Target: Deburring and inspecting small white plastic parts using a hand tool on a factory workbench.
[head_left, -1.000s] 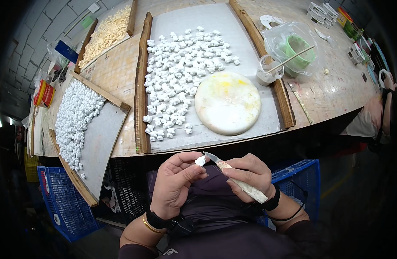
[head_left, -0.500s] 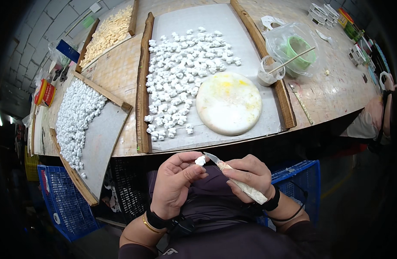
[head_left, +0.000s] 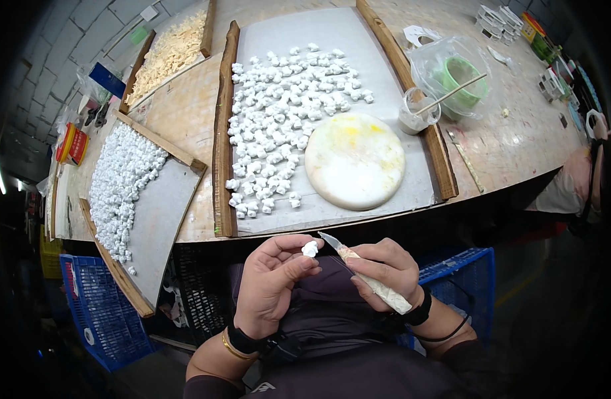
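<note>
Between the thumb and fingers of my left hand [head_left: 273, 276] is a small white lumpy piece [head_left: 310, 249], like the many on the table. My right hand [head_left: 385, 266] grips a knife [head_left: 372, 276] by its thick handle, wrapped in something pale and stained. Its short blade [head_left: 330, 241] points up and left, close beside the white piece and my left fingertips; whether it touches them I cannot tell. Both hands are over my lap, just in front of the table edge. Beyond them, similar white pieces [head_left: 272, 133] lie spread on a paper-lined board, next to a round white slab [head_left: 355, 163] with yellow stains.
Wooden rails [head_left: 226, 133] flank the board. To the left, a tilted tray [head_left: 166, 206] holds many smaller white pieces; behind it are cream pieces [head_left: 169, 56]. A cup [head_left: 415, 113] with a stick and a green bowl [head_left: 462, 76] stand right. Blue crates [head_left: 106, 299] flank my lap.
The view has shifted slightly. Both hands keep nearly the same pose; the knife blade seems a touch farther from the white piece.
</note>
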Available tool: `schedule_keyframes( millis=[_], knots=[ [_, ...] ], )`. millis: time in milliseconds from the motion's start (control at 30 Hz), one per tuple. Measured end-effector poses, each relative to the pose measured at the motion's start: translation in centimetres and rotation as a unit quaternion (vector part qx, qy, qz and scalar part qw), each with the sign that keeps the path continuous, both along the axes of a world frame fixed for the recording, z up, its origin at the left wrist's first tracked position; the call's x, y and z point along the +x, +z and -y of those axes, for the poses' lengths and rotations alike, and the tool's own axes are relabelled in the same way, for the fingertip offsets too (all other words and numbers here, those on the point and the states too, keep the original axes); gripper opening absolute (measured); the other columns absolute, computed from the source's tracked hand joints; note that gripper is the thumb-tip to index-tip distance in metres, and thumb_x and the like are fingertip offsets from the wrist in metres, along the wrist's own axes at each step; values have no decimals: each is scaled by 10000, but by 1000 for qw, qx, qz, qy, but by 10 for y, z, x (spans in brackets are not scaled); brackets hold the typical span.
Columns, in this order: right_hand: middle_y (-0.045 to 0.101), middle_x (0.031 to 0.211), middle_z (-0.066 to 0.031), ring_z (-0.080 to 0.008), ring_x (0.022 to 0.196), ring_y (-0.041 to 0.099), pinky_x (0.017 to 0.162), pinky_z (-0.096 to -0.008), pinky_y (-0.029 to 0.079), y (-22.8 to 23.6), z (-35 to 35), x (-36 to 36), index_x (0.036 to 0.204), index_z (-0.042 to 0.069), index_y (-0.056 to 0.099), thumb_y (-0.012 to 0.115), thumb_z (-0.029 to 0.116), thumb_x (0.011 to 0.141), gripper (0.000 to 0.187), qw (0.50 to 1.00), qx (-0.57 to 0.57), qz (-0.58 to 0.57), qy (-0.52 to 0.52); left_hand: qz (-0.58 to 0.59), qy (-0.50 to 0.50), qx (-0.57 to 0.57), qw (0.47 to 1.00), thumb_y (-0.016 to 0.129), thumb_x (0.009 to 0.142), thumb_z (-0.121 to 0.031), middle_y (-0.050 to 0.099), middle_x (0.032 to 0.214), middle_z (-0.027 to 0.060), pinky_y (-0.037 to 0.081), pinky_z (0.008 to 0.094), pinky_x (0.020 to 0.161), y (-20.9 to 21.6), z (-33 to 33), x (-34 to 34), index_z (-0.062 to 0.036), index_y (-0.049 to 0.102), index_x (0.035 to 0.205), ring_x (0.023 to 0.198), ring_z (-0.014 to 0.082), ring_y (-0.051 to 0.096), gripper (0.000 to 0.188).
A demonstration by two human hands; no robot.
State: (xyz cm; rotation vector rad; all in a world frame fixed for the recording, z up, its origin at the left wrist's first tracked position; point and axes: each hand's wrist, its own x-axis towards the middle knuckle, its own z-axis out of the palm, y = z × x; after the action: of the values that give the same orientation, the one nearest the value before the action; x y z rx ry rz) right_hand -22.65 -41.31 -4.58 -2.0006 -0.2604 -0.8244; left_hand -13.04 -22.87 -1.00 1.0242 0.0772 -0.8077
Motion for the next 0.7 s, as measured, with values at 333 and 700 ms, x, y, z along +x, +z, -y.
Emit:
schedule_keyframes(
  millis=[333,700],
  knots=[
    [669,1009,-125,-178,664,585,570,-267,456,2,2,-4,1032,36,682,706,18,713,320,1000,10,12,9,9,-3,2,1000,658,834,51,648,1092,173,571,288,802,4,1,2,71,560,1113,883,161,656,296],
    [676,996,-96,-167,650,581,545,-262,458,0,-3,4,1026,49,699,719,-7,672,359,1000,2,26,9,-1,-10,-9,1000,646,850,36,664,1044,162,571,285,789,0,1,-2,64,580,1112,847,166,667,272]
  ],
)
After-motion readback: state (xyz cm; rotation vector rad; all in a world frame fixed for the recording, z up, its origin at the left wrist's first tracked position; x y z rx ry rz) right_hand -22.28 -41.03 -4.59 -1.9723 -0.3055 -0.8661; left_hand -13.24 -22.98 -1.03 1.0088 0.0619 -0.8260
